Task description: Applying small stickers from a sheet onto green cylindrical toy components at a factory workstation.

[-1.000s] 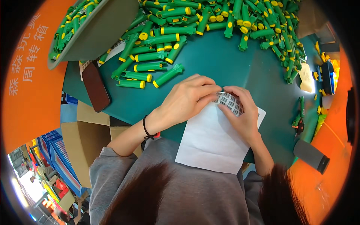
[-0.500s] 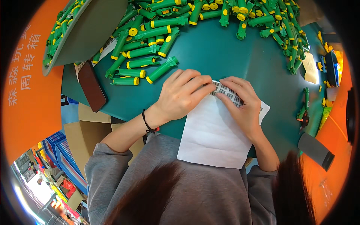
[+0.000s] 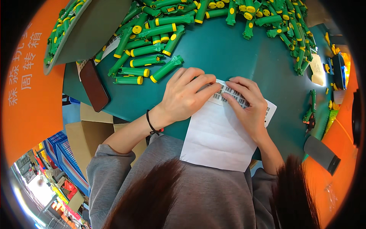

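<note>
A white sheet of small barcode stickers [image 3: 218, 131] lies on the teal table [image 3: 225, 53] in front of me, its near end hanging over the table edge. My left hand [image 3: 187, 95] rests on the sheet's top left part, fingertips pressing the sticker rows. My right hand [image 3: 248, 105] lies on the top right part, fingers curled onto a row of stickers; I cannot tell whether it pinches one. Just beyond my left hand lies a green and yellow plastic tube [image 3: 166, 68], one of several.
A large heap of green and yellow tubes [image 3: 244, 15] covers the far table. A dark phone [image 3: 93, 84] lies at the left edge below a grey tray [image 3: 91, 30] holding more tubes. A black cylinder [image 3: 321, 154] sits at right, cardboard boxes [image 3: 89, 131] below the table.
Both hands stay on the sticker sheet with only small finger shifts. The view has tilted, so the table and hands sit a little lower and more centred.
</note>
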{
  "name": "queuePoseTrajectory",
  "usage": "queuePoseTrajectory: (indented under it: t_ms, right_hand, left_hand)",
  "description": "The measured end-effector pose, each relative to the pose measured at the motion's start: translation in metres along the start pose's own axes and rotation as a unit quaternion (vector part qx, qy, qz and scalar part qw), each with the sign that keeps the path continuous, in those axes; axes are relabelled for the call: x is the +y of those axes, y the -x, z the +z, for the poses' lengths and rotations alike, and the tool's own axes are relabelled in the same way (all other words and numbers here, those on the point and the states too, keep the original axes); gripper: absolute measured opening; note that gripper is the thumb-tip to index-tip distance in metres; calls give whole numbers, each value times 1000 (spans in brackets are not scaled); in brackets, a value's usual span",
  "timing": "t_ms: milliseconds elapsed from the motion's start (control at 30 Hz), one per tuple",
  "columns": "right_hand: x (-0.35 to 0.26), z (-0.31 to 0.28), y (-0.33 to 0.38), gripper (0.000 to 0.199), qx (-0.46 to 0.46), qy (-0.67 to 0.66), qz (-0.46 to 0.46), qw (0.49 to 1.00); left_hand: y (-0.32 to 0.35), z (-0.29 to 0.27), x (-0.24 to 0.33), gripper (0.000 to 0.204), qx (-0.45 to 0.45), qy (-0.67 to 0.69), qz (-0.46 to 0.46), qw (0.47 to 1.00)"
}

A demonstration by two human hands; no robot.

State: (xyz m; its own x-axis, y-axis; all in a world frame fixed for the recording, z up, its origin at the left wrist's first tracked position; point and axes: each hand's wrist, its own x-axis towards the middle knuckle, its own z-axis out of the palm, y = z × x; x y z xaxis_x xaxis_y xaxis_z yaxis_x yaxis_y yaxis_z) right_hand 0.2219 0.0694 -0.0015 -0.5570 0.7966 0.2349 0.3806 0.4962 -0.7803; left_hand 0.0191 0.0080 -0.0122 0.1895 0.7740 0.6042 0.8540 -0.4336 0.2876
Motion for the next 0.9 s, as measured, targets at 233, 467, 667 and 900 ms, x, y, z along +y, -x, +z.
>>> queuePoseTrajectory:
  t_ms: [233,467,667,900]
  right_hand:
    - [3,2,3,27,10,-1,-8,1000]
    - [-18,-45,-1,66,-93,223,-100,965]
    - [-9,-88,59,64,67,216,180,957]
    - [14,-66,72,32,80,-149,220,961]
  left_hand:
    - [-3,0,1,22,-33,28,-37,998]
    - [-5,-19,-3,38,-105,126,-59,985]
    - [5,-31,24,65,-106,148,-266,947]
    - [2,-27,28,61,-67,193,-306,930]
